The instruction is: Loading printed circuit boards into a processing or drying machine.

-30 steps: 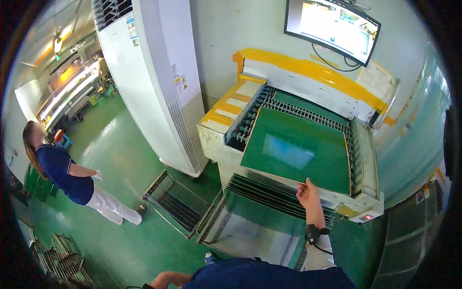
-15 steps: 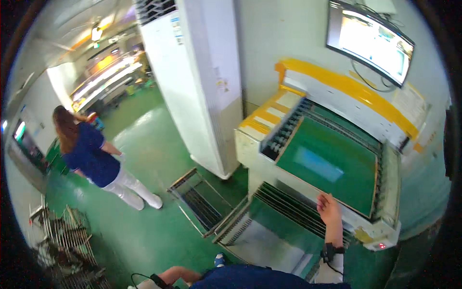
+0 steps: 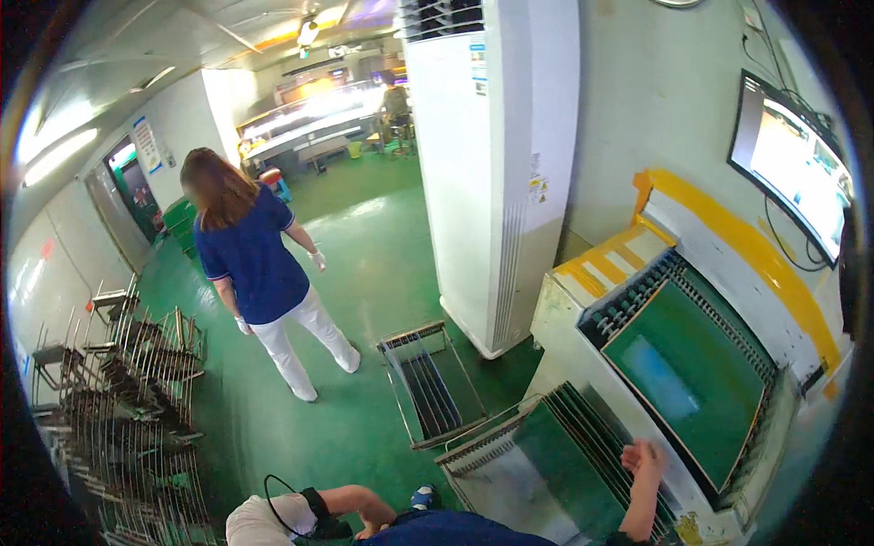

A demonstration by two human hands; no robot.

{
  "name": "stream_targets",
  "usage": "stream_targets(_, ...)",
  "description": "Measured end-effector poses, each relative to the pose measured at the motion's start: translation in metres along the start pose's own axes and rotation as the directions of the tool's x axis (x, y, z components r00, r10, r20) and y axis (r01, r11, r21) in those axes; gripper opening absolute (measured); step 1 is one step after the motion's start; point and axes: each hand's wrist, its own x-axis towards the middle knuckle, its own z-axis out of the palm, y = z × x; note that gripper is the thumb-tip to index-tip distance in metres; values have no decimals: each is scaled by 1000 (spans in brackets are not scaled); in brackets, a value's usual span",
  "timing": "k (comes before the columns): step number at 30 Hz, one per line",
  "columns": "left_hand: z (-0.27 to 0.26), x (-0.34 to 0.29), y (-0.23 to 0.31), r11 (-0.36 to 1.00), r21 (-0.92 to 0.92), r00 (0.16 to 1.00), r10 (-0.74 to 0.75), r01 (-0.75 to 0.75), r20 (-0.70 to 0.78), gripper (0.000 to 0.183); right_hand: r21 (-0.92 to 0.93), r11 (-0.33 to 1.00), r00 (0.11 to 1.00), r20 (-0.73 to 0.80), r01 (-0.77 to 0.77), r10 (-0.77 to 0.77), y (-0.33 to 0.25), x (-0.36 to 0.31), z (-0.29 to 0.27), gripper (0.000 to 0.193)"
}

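My right hand [image 3: 645, 460] hovers with loosely curled fingers over the right side of a slotted rack [image 3: 464, 448]; nothing shows in it. Several thin green panels [image 3: 572, 446] stand in that rack, slanted and close together. Just beyond the hand, a large green panel [image 3: 719, 409] with a light brown edge lies on the roller conveyor of a white machine [image 3: 569, 314]. My left hand [image 3: 375, 520] is bent in against my waist at the lower edge, its fingers mostly hidden.
A second wire rack [image 3: 446, 329] stands on the green floor ahead, near a tall white cabinet unit [image 3: 473, 182]. Another person [image 3: 255, 259] in a blue shirt stands at left. Empty metal racks [image 3: 137, 382] crowd the left wall. A screen [image 3: 792, 164] hangs at right.
My view has turned left, so the machine and screen sit further right. My right hand is now lower, over the rack. More of my left forearm shows at the lower edge.
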Motion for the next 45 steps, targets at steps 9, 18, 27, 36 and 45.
stream_targets(9,12,3,1,997,55,998,59,-58,-26,55,-731,55,677,598,681,-429,52,-71,18,34)
stream_targets(18,32,10,5,994,34,988,103,-100,-116,55,-697,-64,641,689,715,-338,81,-81,9,37)
stream_targets(27,42,15,6,992,13,974,125,-125,-189,55,-896,-3,892,442,444,-96,39,-85,31,38)
stream_targets(36,43,6,-6,991,12,969,136,-136,-206,55,-971,-82,970,217,226,112,39,-78,35,40)
stream_targets(45,45,-20,-35,984,50,949,176,-168,-263,55,-977,-138,986,158,164,54,43,-77,47,46)
